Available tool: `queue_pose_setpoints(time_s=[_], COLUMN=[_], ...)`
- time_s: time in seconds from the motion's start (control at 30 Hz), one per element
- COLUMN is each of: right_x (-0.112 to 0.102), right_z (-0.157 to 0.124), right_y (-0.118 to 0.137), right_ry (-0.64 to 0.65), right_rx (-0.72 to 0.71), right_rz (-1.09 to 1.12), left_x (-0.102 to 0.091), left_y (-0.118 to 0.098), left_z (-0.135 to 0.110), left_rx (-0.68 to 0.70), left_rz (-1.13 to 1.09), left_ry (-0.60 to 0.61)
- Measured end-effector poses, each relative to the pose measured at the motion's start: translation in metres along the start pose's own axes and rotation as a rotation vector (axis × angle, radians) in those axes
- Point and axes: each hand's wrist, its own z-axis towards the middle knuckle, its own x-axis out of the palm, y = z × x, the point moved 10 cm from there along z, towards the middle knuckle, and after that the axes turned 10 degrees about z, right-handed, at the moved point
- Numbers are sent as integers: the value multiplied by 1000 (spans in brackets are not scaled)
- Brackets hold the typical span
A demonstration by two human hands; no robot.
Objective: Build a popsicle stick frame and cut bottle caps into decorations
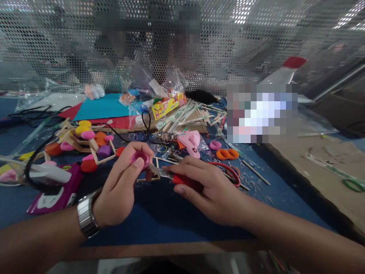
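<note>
Pinched in my left hand (121, 186) is a small round magenta piece (138, 156) with a rim, my thumb pressed onto its middle. My right hand (208, 186) grips what look like red-handled scissors (188, 183). Their metal blade points left, its tip beside the round piece; whether it touches I cannot tell. A red loop shows behind my right hand, and the palm hides how it joins. Small wooden stick frames (154, 177) lie just behind the blade. Beyond my hands rests a pink glue gun (188, 144).
Stick models with coloured round pieces (88, 142) and a purple power strip (57, 194) occupy the left. Wooden sticks (182, 116), blue sheet (105, 107) and plastic bags lie behind. Orange rings (227, 153) and loose scraps lie right, near brown cardboard (316, 175). A perforated metal screen (159, 49) stands behind.
</note>
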Motion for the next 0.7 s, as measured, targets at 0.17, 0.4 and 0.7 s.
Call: queue_pose_setpoints(time_s=[0.17, 0.4, 0.7], right_x=[2, 4, -1], right_z=[-2, -2, 0], right_y=[1, -1, -3], right_ry=[10, 21, -21], right_rx=[-29, -25, -25], right_rz=[-2, -28, -107], left_x=[3, 20, 7], left_y=[-3, -4, 2], left_z=[1, -4, -7], left_rx=[38, 71, 23], left_rz=[37, 65, 100], left_ry=[65, 256, 83])
